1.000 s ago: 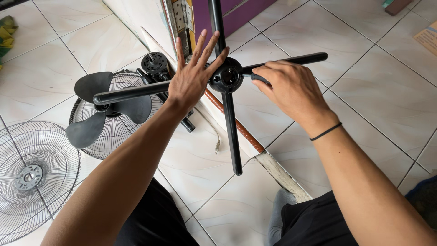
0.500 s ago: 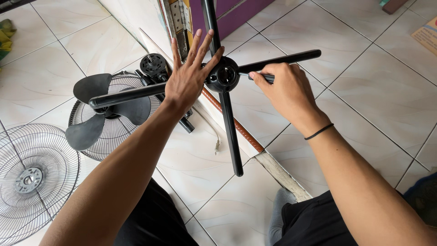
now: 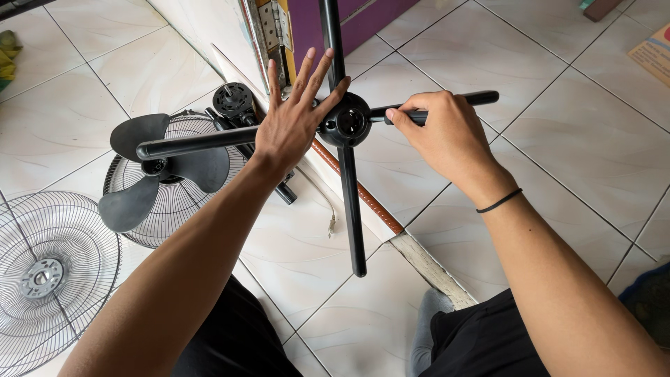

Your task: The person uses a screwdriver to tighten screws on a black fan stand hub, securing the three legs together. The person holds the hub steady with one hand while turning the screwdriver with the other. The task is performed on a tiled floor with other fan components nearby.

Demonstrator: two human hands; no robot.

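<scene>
1. Head view: the left hand (image 3: pixel 289 126) is pressing flat against the black cross-shaped stand base (image 3: pixel 347 122), fingers spread open and straight, palm lying over the left leg just beside the round hub. It is bracing, not gripping.
2. The right hand (image 3: pixel 447 136) is closing around a dark tool handle (image 3: pixel 412 117) that lies along the right leg and points toward the hub; thumb and fingers are wrapping it firmly.
3. The stand base is being held up in the air above the tiled floor (image 3: pixel 558 105), over a raised step edge with a brown strip (image 3: pixel 363 195).
4. To do this well, I judge the left palm should be keeping the base from twisting while the right hand is turning the tool in line with the hub, without slipping off.
5. Toward the left edge of the floor, a fan blade (image 3: pixel 157 171) is lying on a wire grille (image 3: pixel 178 209); a second grille (image 3: pixel 49 272) is lying near the bottom-left corner, and a motor (image 3: pixel 234 101) is resting near the door frame.
</scene>
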